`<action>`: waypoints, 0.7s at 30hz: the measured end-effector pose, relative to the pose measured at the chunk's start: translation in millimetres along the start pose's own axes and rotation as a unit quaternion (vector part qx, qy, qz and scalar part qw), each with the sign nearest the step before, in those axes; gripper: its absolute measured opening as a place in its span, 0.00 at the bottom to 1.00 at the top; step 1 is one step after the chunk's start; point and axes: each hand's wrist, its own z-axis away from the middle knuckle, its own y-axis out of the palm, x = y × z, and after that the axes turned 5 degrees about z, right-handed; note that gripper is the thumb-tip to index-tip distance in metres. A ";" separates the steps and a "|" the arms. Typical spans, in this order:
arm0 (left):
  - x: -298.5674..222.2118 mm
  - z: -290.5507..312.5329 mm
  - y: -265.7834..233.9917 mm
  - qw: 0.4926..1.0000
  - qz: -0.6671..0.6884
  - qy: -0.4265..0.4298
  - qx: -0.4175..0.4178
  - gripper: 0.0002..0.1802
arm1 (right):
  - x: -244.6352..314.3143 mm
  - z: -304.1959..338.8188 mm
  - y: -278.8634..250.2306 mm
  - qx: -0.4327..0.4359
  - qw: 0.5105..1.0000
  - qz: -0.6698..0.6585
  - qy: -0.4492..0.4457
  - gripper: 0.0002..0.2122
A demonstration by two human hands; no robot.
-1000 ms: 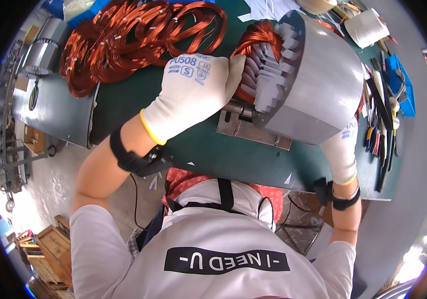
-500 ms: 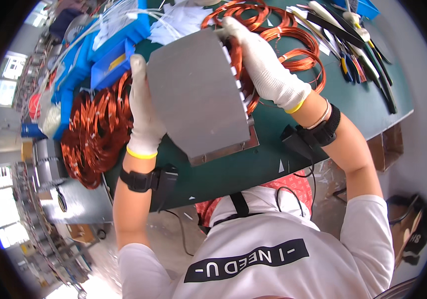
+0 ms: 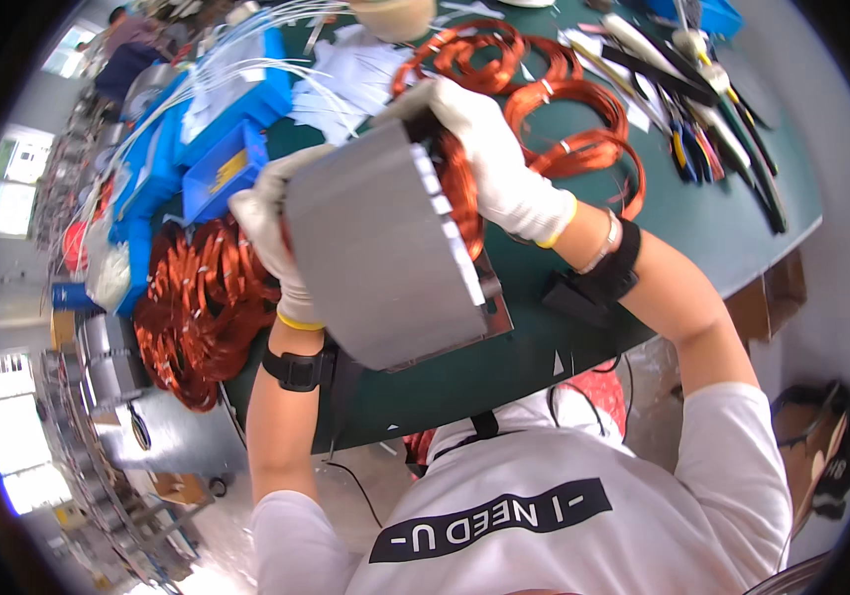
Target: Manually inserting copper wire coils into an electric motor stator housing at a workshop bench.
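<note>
Between my gloved hands is a grey motor stator core (image 3: 375, 253), its smooth curved outer side facing me. White slot liners and a copper winding (image 3: 462, 193) show at its right end. My left hand (image 3: 278, 223) is closed round the left end, the fingers bent over the far edge. My right hand (image 3: 494, 164) grips the far right edge beside the winding; its fingertips are partly hidden behind the core. Under the core's near right corner a flat brownish plate (image 3: 499, 305) shows on the green table (image 3: 534, 332).
Left of the core lies a heap of copper wire coils (image 3: 192, 317), with blue bins (image 3: 226, 169) behind. More copper coils (image 3: 568, 119) and white paper pieces (image 3: 345, 84) lie at the back. Pliers (image 3: 687, 149) and other hand tools are at the right. A tan round container (image 3: 393, 15) stands at the far edge.
The core has tilted, and its near edge sits lower in the picture. My left fingers have gone from lying along its side to bending over the end. My right hand has come slightly nearer.
</note>
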 end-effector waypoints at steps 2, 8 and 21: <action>-0.6 -1.7 -3.4 0.998 -0.018 -0.037 0.050 0.21 | 8.2 0.6 -18.8 0.060 0.997 -0.024 0.050 0.21; -35.7 -9.6 7.4 0.981 0.110 -0.159 0.028 0.36 | 22.0 -9.0 -11.6 0.025 0.986 -0.044 0.157 0.29; 13.4 28.6 -15.9 0.911 0.166 -0.258 -0.276 0.35 | -0.7 -115.1 -23.6 0.156 0.792 0.542 -0.234 0.06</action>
